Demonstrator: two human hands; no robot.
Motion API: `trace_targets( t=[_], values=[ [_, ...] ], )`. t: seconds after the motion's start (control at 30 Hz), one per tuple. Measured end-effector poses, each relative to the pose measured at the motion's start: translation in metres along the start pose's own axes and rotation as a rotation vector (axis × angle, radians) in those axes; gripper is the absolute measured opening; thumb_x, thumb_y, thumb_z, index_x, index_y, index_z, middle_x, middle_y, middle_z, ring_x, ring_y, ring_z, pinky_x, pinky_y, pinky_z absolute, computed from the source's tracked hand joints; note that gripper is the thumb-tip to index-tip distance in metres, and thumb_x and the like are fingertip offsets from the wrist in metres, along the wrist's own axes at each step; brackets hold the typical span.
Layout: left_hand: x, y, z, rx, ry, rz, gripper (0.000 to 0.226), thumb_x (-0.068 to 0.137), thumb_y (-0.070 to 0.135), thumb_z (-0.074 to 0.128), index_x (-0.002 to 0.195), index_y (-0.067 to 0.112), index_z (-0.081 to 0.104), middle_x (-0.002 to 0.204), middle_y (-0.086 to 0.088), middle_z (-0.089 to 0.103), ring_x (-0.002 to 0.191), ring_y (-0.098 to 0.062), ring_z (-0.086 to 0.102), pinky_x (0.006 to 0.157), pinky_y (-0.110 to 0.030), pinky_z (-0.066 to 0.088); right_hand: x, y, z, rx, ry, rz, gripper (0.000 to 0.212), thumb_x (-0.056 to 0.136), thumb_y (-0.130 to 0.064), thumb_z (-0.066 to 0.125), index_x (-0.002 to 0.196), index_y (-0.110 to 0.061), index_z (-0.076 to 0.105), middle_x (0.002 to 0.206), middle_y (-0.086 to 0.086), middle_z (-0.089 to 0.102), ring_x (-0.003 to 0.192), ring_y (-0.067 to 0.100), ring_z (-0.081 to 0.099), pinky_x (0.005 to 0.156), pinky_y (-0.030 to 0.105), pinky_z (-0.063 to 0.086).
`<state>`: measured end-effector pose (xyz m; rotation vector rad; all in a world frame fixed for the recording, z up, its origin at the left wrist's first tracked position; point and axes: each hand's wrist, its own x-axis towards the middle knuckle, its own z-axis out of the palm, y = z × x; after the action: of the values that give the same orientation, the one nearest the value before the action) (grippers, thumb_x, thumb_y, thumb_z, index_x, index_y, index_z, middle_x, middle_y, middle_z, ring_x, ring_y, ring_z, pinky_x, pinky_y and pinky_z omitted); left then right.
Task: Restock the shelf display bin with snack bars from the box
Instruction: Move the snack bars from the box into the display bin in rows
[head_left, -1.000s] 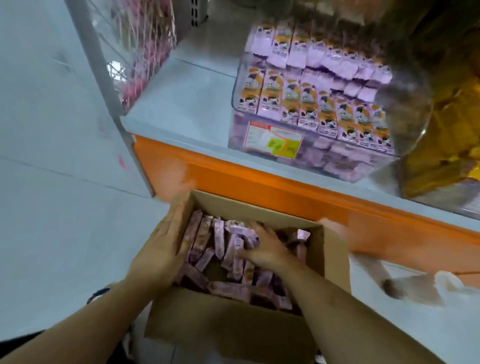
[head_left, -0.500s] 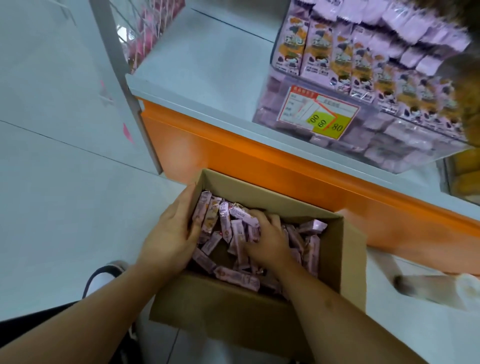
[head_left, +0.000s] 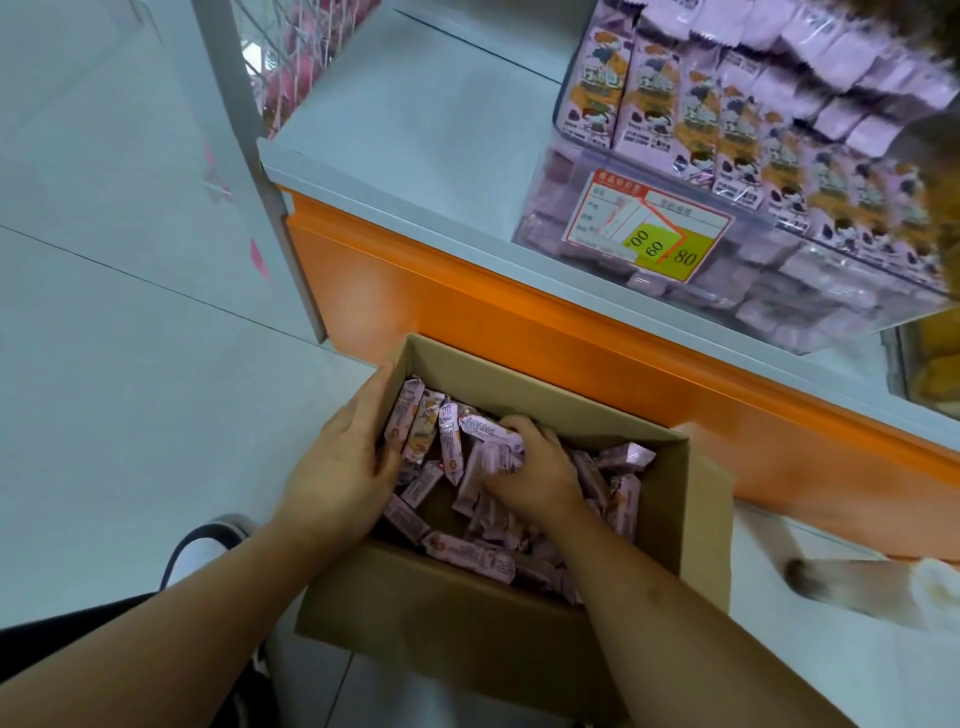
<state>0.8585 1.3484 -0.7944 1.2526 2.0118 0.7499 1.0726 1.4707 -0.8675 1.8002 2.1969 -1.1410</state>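
An open cardboard box (head_left: 519, 618) sits on the floor below the shelf, full of loose pink snack bars (head_left: 467, 556). My left hand (head_left: 345, 462) is inside its left side, fingers around a row of upright bars (head_left: 421, 431). My right hand (head_left: 535, 475) is in the middle of the box, fingers curled around a bunch of bars (head_left: 491, 436). Up on the shelf stands the clear display bin (head_left: 613, 260), holding rows of the same pink and orange bars (head_left: 727, 119), with a price label (head_left: 649, 228) on its front.
The grey shelf top (head_left: 415, 119) has an orange front edge (head_left: 519, 317). A grey upright post (head_left: 249, 156) and a wire rack with pink goods (head_left: 291, 47) stand at the left. A shoe (head_left: 202, 551) rests on the tiled floor. Yellow goods (head_left: 930, 358) sit at the right.
The view has tilted down and closer to the box. My right hand's fingers have curled in around a bunch of bars; my left hand has stayed against the bars at the left.
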Motion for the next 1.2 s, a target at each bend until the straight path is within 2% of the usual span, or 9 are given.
trace_targets(
  t=[0.3, 0.43, 0.53, 0.67, 0.83, 0.93, 1.07, 1.13, 1.2],
  values=[
    [-0.003, 0.006, -0.009, 0.042, -0.054, -0.02, 0.082, 0.101, 0.032, 0.056, 0.163, 0.045, 0.004, 0.168, 0.007, 0.03, 0.15, -0.022, 0.035, 0.121, -0.051, 0.035, -0.044, -0.029, -0.056, 0.273, -0.019, -0.117, 0.067, 0.078, -0.012, 0.082, 0.124, -0.055, 0.059, 0.125, -0.023, 0.046, 0.089, 0.008, 0.065, 0.067, 0.029, 0.061],
    [0.0, 0.042, -0.027, 0.187, 0.031, 0.022, 0.064, 0.101, 0.041, 0.055, 0.159, 0.027, 0.033, 0.164, 0.005, 0.036, 0.147, -0.02, 0.038, 0.122, -0.035, 0.031, -0.077, -0.065, -0.093, 0.257, -0.078, -0.236, 0.07, 0.075, -0.01, 0.079, 0.126, -0.054, 0.06, 0.129, -0.02, 0.05, 0.095, 0.009, 0.065, 0.069, 0.025, 0.057],
    [0.007, 0.092, -0.059, -0.211, -0.091, -0.088, 0.035, 0.091, 0.032, 0.062, 0.126, 0.037, 0.068, 0.129, 0.008, 0.07, 0.117, -0.018, 0.066, 0.103, -0.029, 0.052, -0.103, -0.094, -0.131, 0.207, -0.071, -0.261, 0.074, 0.077, -0.015, 0.08, 0.127, -0.062, 0.055, 0.136, -0.022, 0.049, 0.116, 0.005, 0.058, 0.081, 0.029, 0.061],
    [-0.003, 0.162, -0.106, -0.57, -0.313, -0.135, 0.052, 0.066, 0.03, 0.065, 0.117, 0.026, 0.073, 0.114, -0.006, 0.077, 0.099, -0.033, 0.076, 0.094, -0.049, 0.058, -0.145, -0.123, -0.187, 0.222, -0.039, -0.291, 0.071, 0.08, -0.015, 0.08, 0.127, -0.063, 0.056, 0.144, -0.019, 0.046, 0.12, 0.015, 0.061, 0.079, 0.029, 0.062],
    [-0.03, 0.23, -0.154, -0.148, -0.556, 0.092, 0.037, 0.093, 0.041, 0.075, 0.123, 0.02, 0.067, 0.11, -0.004, 0.075, 0.087, -0.021, 0.079, 0.085, -0.046, 0.064, -0.202, -0.145, -0.228, 0.185, 0.026, -0.437, 0.077, 0.076, -0.017, 0.081, 0.137, -0.056, 0.055, 0.145, -0.026, 0.048, 0.13, -0.009, 0.05, 0.095, 0.032, 0.056],
    [-0.04, 0.251, -0.178, -0.075, -0.56, 0.159, 0.025, 0.099, 0.03, 0.068, 0.12, 0.016, 0.068, 0.096, -0.012, 0.075, 0.076, -0.019, 0.073, 0.076, -0.041, 0.064, -0.234, -0.154, -0.246, 0.24, 0.051, -0.481, 0.084, 0.081, -0.017, 0.08, 0.14, -0.066, 0.045, 0.146, -0.032, 0.043, 0.121, -0.001, 0.061, 0.08, 0.032, 0.059],
    [-0.056, 0.266, -0.203, -0.254, -0.46, 0.109, 0.014, 0.103, 0.017, 0.061, 0.104, 0.009, 0.073, 0.072, -0.008, 0.066, 0.067, -0.018, 0.062, 0.065, -0.03, 0.056, -0.257, -0.156, -0.264, 0.28, 0.164, -0.529, 0.089, 0.083, -0.019, 0.082, 0.144, -0.068, 0.039, 0.138, -0.037, 0.046, 0.13, -0.012, 0.047, 0.08, 0.018, 0.057],
    [-0.058, 0.266, -0.199, -0.549, -0.369, -0.025, 0.016, 0.102, 0.008, 0.057, 0.104, -0.001, 0.07, 0.069, -0.015, 0.064, 0.065, -0.026, 0.062, 0.067, -0.042, 0.059, -0.26, -0.156, -0.271, 0.325, 0.221, -0.521, 0.083, 0.084, -0.022, 0.083, 0.142, -0.065, 0.043, 0.14, -0.036, 0.046, 0.127, -0.022, 0.042, 0.084, 0.004, 0.047],
    [-0.062, 0.272, -0.19, -0.851, -0.306, -0.186, 0.017, 0.099, 0.007, 0.058, 0.106, -0.005, 0.067, 0.069, -0.017, 0.062, 0.064, -0.03, 0.058, 0.08, -0.053, 0.057, -0.257, -0.157, -0.275, 0.416, 0.295, -0.505, 0.073, 0.083, -0.02, 0.085, 0.136, -0.059, 0.053, 0.138, -0.032, 0.05, 0.121, -0.024, 0.046, 0.095, 0.008, 0.048]
  ],
)
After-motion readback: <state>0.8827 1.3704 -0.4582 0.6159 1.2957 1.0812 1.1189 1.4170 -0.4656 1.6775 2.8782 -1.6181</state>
